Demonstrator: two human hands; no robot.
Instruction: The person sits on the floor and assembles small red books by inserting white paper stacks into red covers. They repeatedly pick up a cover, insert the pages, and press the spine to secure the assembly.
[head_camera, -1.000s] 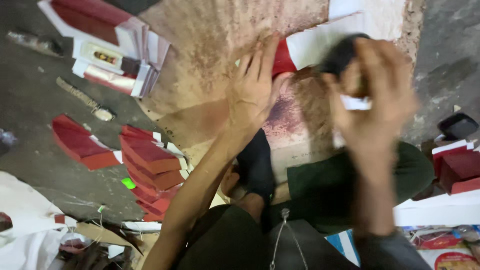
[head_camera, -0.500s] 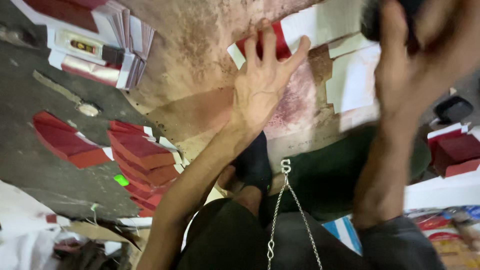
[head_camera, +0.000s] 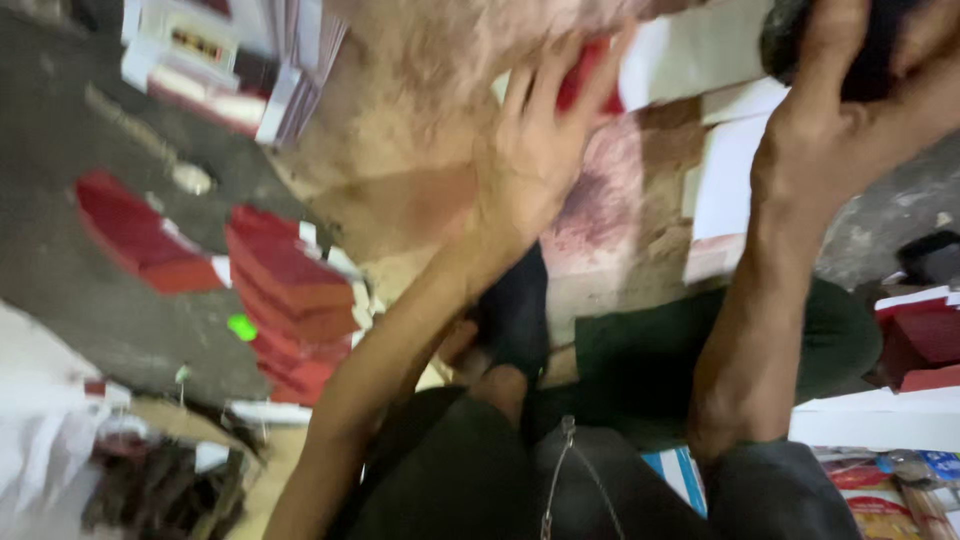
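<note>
My left hand (head_camera: 540, 150) lies flat with fingers spread on a stained brown board (head_camera: 400, 150), its fingertips on a red and white card piece (head_camera: 590, 85) at the board's far edge. My right hand (head_camera: 850, 110) is raised at the upper right, closed around a dark rounded object (head_camera: 860, 45) that is partly out of view. White sheets (head_camera: 730, 170) lie on the board below the right hand. The picture is blurred by motion.
A stack of red folded box pieces (head_camera: 290, 290) sits left of my arm, with another red piece (head_camera: 130, 235) further left. White and red boxes (head_camera: 230, 60) stand at the upper left. More red boxes (head_camera: 925, 340) sit at the right. My legs in dark trousers fill the bottom.
My right hand has lifted up and to the right with the dark object. My left hand stays pressed on the board, reaching slightly further forward over the red piece.
</note>
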